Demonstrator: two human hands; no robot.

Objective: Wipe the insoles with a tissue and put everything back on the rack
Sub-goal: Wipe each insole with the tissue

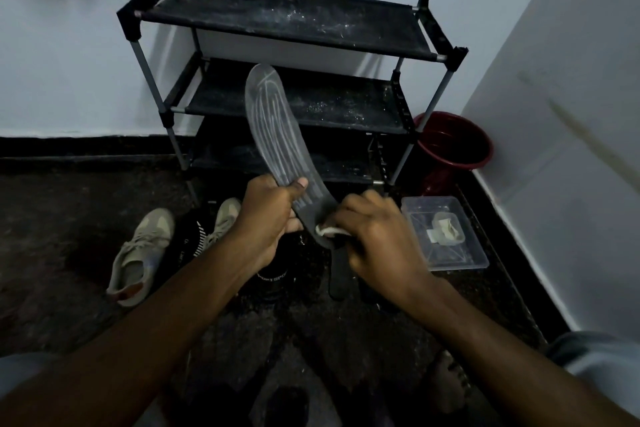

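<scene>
A long grey insole with pale stripes stands nearly upright in front of the rack, bent at its lower end. My left hand grips it near the heel, thumb across its face. My right hand holds a crumpled white tissue pressed against the insole's lower end. The black three-shelf shoe rack stands against the wall, its shelves dusty and bare. A second dark insole lies on the floor below my hands.
Two beige sneakers lie on the dark floor at left, with black shoes between them and my hands. A clear plastic box and a red bucket sit by the right wall.
</scene>
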